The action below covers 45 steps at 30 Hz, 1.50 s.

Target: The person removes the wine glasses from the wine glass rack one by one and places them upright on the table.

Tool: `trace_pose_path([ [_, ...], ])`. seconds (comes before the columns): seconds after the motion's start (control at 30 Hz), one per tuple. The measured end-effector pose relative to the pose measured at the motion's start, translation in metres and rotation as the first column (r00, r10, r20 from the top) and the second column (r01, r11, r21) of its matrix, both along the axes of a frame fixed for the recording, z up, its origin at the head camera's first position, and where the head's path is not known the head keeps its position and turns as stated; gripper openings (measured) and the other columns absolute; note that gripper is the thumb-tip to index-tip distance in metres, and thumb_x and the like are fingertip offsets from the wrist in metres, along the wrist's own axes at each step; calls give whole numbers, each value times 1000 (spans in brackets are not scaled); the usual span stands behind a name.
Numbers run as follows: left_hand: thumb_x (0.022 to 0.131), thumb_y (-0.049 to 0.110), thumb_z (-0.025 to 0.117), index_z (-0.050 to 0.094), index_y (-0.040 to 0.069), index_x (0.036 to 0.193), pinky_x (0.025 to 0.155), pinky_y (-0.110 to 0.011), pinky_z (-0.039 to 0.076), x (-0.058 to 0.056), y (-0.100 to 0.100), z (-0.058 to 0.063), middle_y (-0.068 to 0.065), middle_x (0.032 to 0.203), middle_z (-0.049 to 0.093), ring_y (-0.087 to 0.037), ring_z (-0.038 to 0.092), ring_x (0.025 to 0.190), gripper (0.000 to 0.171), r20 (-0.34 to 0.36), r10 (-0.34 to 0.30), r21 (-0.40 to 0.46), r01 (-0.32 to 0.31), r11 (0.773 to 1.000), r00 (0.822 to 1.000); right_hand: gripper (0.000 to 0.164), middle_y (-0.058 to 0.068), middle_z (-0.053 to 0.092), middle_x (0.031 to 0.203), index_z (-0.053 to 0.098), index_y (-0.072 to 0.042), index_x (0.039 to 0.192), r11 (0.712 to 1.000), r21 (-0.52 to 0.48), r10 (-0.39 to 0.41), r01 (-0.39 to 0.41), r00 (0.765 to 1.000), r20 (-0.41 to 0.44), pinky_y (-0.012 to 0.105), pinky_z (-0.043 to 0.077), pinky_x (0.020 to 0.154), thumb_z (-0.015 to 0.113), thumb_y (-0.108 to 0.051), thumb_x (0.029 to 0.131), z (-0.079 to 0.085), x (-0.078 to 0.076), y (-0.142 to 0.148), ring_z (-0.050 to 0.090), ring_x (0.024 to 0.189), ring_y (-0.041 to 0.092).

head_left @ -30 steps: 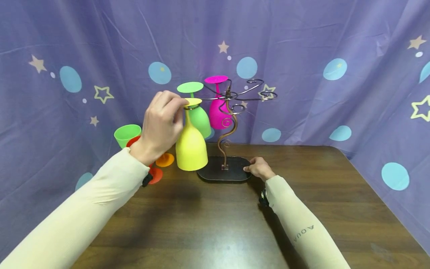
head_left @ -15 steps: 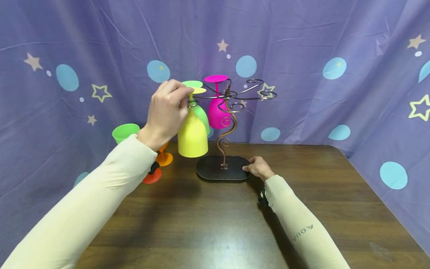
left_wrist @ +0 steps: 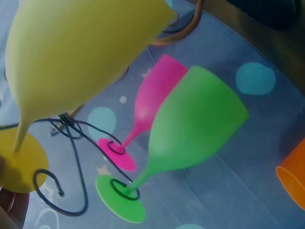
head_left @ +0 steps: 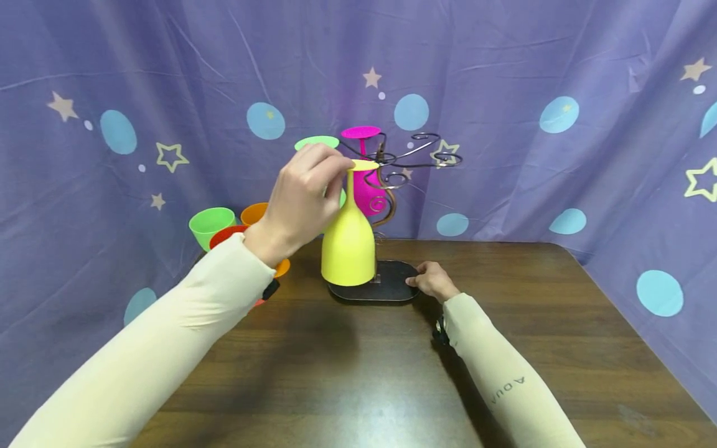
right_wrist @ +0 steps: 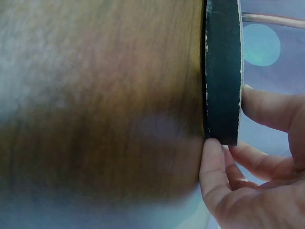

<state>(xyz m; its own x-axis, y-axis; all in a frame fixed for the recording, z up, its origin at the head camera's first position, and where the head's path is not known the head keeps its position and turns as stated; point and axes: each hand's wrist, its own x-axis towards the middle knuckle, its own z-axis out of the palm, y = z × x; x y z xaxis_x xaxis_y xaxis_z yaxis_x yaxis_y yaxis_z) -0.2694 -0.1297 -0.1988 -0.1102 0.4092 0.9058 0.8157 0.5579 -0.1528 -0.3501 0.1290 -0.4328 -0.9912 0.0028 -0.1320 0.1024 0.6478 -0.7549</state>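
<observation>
My left hand (head_left: 305, 199) pinches the foot of an upside-down yellow goblet (head_left: 348, 249), held in front of the post of a wire wine glass rack. In the left wrist view, a bare wire hook (left_wrist: 86, 200) lies beside the yellow goblet's foot. A green goblet (left_wrist: 195, 119) and a pink goblet (left_wrist: 155, 93) hang bowl-down by their feet from other hooks. In the head view, the left hand covers much of the hanging green one. My right hand (head_left: 431, 280) grips the right end of the rack's black base (head_left: 398, 280), thumb on top, other fingers at its edge.
Upright goblets stand at the left of the wooden table (head_left: 504, 348): a green one (head_left: 211, 223), an orange one (head_left: 254, 213) and a red one (head_left: 224, 236), partly behind my left arm. Bare hooks (head_left: 448, 163) spread to the rack's right. A purple curtain (head_left: 504, 62) surrounds the table.
My left hand has carried the yellow goblet up a little, then right and down, from in front of the hanging green goblet to in front of the post. The right hand stays put.
</observation>
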Motion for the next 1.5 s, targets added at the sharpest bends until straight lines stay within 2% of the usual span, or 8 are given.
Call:
trace_pose_path([
  [0.27, 82, -9, 54, 69, -4, 87, 71, -37, 48, 25, -3, -8, -14, 83, 63, -29, 56, 76, 17, -52, -62, 93, 67, 993, 997, 50, 25, 53, 127, 50, 6, 126, 1000, 6, 3, -4, 1000, 19, 49, 40, 99, 68, -20, 88, 1, -2, 1, 48, 119, 39],
  [0.5, 79, -12, 55, 70, -4, 89, 66, -40, 47, 41, -19, -21, -15, 80, 62, -31, 55, 71, 19, -71, -13, 174, 25, 984, 997, 52, 26, 51, 128, 49, 6, 128, 1000, 2, 19, -19, 1000, 14, 49, 40, 100, 68, -21, 88, 3, -2, -1, 48, 120, 39],
  [0.7, 76, -11, 57, 71, -4, 87, 64, -38, 44, 40, -35, -44, -14, 75, 60, -31, 54, 68, 19, -17, 25, 286, -19, 958, 1000, 52, 26, 50, 130, 48, 6, 129, 1000, -6, 14, -14, 1000, 27, 50, 39, 101, 68, -20, 88, 2, -2, -2, 46, 121, 40],
  [0.93, 78, -5, 58, 71, -3, 88, 65, -34, 44, 33, -48, -67, -14, 75, 62, -27, 57, 70, 17, 112, 95, 355, -129, 926, 989, 52, 25, 53, 127, 50, 5, 128, 1000, -2, 5, -5, 1000, 18, 49, 40, 100, 69, -21, 87, 0, -4, -2, 49, 118, 39],
  [1.13, 75, -5, 60, 73, 0, 84, 61, -28, 39, 24, -50, -88, -11, 72, 62, -24, 54, 65, 17, 228, 107, 420, -197, 886, 968, 49, 24, 54, 125, 51, 6, 125, 999, -36, 6, -6, 1000, 0, 48, 42, 97, 67, -21, 88, 1, -2, 0, 50, 116, 38],
  [1.23, 74, -4, 61, 73, 0, 84, 59, -25, 37, 21, -49, -100, -10, 71, 62, -21, 52, 62, 16, 289, 118, 432, -239, 870, 950, 49, 23, 53, 125, 50, 5, 125, 998, -56, 6, -7, 1000, -23, 48, 43, 95, 64, -25, 90, 4, 2, 0, 50, 116, 38],
  [1.37, 74, -3, 62, 73, 0, 84, 58, -23, 37, 16, -50, -115, -9, 68, 62, -20, 52, 61, 15, 379, 126, 437, -297, 849, 917, 46, 21, 56, 118, 50, 5, 125, 998, -59, -15, 6, 988, -155, 47, 44, 92, 60, -26, 91, 14, 12, -2, 53, 109, 35],
  [1.5, 72, -4, 64, 74, 0, 84, 58, -21, 38, 12, -52, -128, -10, 69, 64, -20, 54, 61, 16, 474, 111, 463, -354, 812, 874, 33, 14, 62, 107, 57, -1, 119, 994, -109, -30, -10, 934, -355, 41, 47, 85, 58, -22, 93, 35, 30, -7, 57, 98, 28],
])
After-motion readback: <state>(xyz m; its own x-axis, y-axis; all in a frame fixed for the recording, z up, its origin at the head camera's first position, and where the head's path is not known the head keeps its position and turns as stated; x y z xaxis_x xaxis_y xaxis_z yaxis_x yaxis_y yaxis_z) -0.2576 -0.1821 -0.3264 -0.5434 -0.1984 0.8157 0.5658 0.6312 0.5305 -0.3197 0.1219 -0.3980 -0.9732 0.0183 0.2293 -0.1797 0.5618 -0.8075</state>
